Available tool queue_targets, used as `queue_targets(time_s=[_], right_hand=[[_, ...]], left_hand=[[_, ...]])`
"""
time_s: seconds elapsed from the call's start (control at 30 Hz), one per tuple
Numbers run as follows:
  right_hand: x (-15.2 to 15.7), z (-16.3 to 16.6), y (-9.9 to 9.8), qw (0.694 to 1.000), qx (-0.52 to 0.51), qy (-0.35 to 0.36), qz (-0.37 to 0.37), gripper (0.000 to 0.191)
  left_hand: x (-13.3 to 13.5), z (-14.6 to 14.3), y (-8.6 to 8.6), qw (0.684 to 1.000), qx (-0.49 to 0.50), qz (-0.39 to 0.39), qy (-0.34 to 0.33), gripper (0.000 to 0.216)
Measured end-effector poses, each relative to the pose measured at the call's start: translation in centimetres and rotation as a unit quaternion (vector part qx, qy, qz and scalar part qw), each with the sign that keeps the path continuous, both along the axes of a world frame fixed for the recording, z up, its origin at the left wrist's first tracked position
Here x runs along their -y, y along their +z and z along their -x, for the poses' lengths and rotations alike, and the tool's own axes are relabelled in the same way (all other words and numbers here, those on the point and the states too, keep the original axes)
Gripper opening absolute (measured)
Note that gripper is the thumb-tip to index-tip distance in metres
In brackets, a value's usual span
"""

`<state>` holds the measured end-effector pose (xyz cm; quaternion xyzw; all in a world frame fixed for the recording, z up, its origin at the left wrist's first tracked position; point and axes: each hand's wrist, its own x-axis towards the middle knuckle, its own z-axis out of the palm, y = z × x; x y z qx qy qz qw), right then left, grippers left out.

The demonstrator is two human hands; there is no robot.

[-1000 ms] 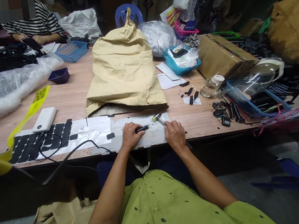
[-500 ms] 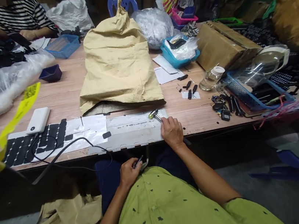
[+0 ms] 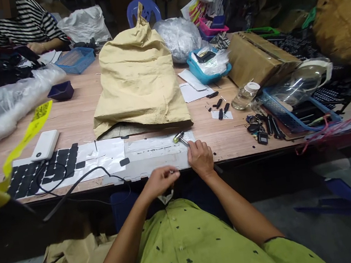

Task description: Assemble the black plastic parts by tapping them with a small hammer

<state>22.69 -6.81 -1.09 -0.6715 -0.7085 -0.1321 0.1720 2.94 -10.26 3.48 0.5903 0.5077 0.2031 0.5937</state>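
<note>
My right hand is closed around the handle of a small hammer at the table's front edge. The hammer's metal head with a yellow-green face lies over a grey board. My left hand is raised just in front of that edge, left of the right hand, with thumb and fingers pinched together. Whatever it may hold is too small or hidden to make out. Left of the board, sheets of black patches lie on white backing, with a white power bank at their back edge.
A large tan cloth sack stands behind the board. To the right lie black key shells, a glass jar, keys and a blue basket. A black cable hangs over the front edge. Another person's striped sleeve is back left.
My left hand has risen from my lap to the table edge; the dark object seen in it before no longer shows. My right hand stays on the hammer.
</note>
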Motion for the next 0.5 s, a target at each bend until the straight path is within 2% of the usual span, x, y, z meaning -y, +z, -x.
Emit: queue_targets(time_s=[0.13,0.23,0.3,0.4,0.5], right_hand=[[0.0,0.0,0.0,1.000,0.003,0.004,-0.006,0.021],[0.0,0.1,0.1,1.000,0.008,0.011,-0.015,0.021],[0.1,0.2,0.1,1.000,0.013,0.015,-0.021,0.021],[0.1,0.3,0.2,1.000,0.013,0.014,-0.017,0.020],[0.2,0.4,0.2,1.000,0.010,0.016,-0.014,0.021]], left_hand=[[-7.0,-0.9,1.6,0.982,0.050,-0.022,0.183,0.040],[-12.6,-1.3,2.3,0.956,0.084,-0.053,0.276,0.030],[-15.9,-1.4,2.8,0.933,0.115,-0.100,0.326,0.031],[-20.0,-1.5,3.9,0.908,0.170,-0.167,0.346,0.036],[-23.2,-2.1,4.6,0.902,0.237,-0.214,0.289,0.037]])
